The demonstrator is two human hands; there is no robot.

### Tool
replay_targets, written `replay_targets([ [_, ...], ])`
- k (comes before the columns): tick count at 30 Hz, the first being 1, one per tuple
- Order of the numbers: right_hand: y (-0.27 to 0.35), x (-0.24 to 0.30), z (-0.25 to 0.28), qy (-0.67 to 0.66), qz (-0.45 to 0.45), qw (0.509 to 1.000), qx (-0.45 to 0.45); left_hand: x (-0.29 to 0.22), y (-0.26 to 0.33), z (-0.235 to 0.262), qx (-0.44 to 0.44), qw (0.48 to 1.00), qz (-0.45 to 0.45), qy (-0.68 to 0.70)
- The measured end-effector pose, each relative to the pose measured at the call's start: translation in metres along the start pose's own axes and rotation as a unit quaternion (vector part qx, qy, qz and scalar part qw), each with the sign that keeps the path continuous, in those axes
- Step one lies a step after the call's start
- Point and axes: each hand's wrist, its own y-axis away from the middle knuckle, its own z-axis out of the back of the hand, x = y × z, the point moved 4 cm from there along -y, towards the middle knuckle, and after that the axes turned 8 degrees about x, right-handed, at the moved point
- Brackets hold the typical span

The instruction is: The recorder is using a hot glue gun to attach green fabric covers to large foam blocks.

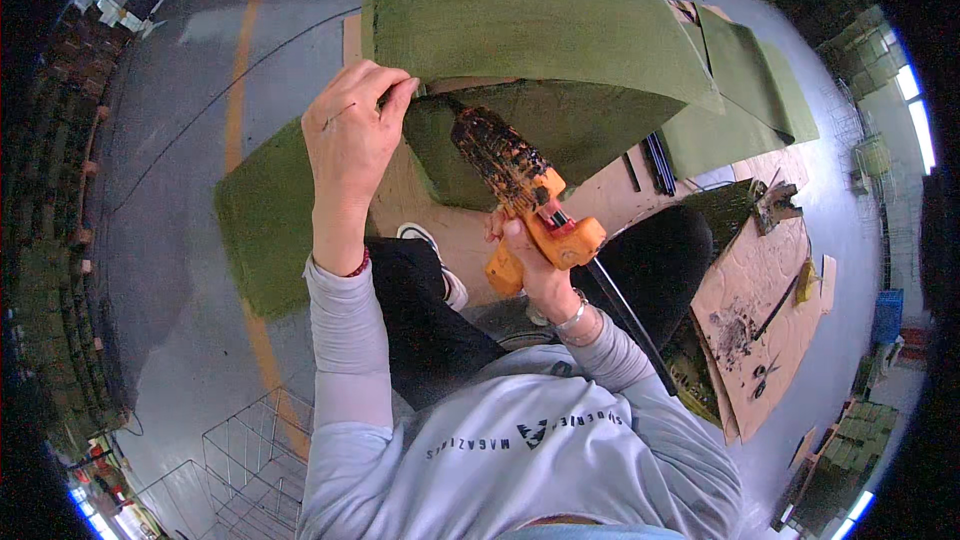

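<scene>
- We are working over a large green moss-like panel [530,10] that is standing in front of our knees, its lower flap [560,125] folding back toward us above a sheet of brown cardboard [440,230] on the grey floor.
- Our left hand [350,130] is pinching the panel's edge at the corner, thumb and fingers closed on the material and lifting it slightly.
- Our right hand [530,260] is wrapping tightly around the grip of an orange glue gun [520,195], its nozzle end pointing up toward the underside of the flap; whether the tip is touching the flap, we cannot tell.
- We are judging the panel as light and soft: it is bending and draping in a curve rather than holding flat, so it is probably flopping if held by one corner only. Its surface is looking fuzzy and rough, giving good grip, not slippery.
- The best hold is seeming to be the edge near the fold, where we are already pinching it.
- The gun is looking stiff and solid, its front end crusted with dark residue, likely hot there, so we are keeping to the handle.
- More green pieces [740,90] are lying to the right, and a wire basket [250,460] is standing at lower left.
</scene>
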Motion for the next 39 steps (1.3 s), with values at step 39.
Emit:
replay_targets([
  [39,0.006,-0.004,0.012,-0.061,0.028,0.996,-0.055,-0.015,-0.009,-0.013,-0.024,1.000,0.007,-0.008],
])
